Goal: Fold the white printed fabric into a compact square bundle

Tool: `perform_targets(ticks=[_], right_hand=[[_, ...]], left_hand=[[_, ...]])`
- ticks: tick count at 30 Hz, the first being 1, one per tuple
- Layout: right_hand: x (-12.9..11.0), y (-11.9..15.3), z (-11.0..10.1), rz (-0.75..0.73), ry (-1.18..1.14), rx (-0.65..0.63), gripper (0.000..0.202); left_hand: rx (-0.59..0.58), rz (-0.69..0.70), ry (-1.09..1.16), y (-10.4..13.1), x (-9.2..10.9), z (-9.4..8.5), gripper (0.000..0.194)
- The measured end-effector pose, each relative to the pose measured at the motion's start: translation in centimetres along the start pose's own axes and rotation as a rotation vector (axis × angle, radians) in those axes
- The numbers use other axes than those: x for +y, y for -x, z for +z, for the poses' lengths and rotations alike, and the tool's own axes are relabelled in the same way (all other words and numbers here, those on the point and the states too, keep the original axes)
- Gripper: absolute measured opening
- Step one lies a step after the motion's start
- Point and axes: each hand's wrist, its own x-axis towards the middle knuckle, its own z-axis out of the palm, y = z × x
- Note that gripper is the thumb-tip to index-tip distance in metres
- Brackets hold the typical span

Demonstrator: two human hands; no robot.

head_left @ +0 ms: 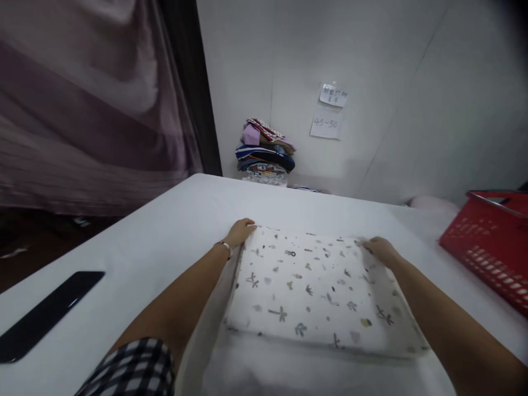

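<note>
Cloth (297, 286) with a small leafy print is lying folded on the white table (152, 245), well short of the far edge. The left hand (240, 233) is reaching to the cloth's far left corner, the right hand (381, 250) to its far right one. Fingertips of both are drawing close together at the fabric, though whether they are pinching it or only pressing, I cannot tell. Such wide spacing is probably keeping the far side straight and square. A dark, phone-like slab (49, 316) is resting by the table's left edge and a red basket (490, 247) is standing at the right edge, both apparently staying out of the forearms' way. Beyond the far edge, folded fabrics (266, 151) are sitting stacked, presumably to save space.
</note>
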Motion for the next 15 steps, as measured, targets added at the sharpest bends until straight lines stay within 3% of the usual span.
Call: perform_targets(ticks=[6,11,15], right_hand=[[1.4,-1.0,-0.5,0.133,-0.062,0.148,0.044],[1.5,-0.4,1.4,0.133,0.099,0.062,0.05],[2.0,0.0,1.7,0.068,0.134,0.084,0.056]], left_hand=[[-0.001,0.035,0.053,-0.5,1.2,1.5,0.031],[-0.024,0.045,0.054,-0.9,1.9,2.3,0.026],[-0.057,-0.016,0.128,0.0,1.6,1.3,0.039]])
